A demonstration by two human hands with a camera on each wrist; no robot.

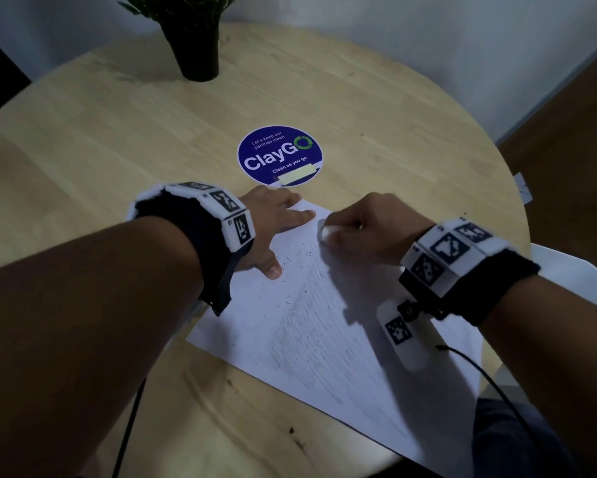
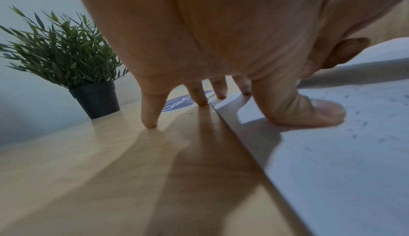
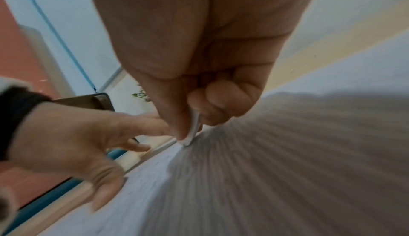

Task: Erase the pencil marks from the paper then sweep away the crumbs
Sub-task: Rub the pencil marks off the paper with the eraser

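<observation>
Paper (image 1: 324,339): white sheet, flat on round wooden table (image 1: 117,150), pencil-shaded, crumbs (image 1: 300,251) near far corner. Left hand (image 1: 272,232): fingers spread, pressing the sheet's far-left edge. Right hand (image 1: 369,229): pinching white eraser (image 1: 328,232) against paper.

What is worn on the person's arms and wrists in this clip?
Both forearms are bare, without sleeves. Each wrist carries a black band ringed by white blocks printed with black square markers. A white tagged plate hangs under the right wrist, and thin black cables trail from both.

- I saw the paper (image 1: 324,326) lying near on the table (image 1: 100,160).
- The sticker (image 1: 279,155) lay beyond it, the potted plant (image 1: 193,39) farthest.
</observation>
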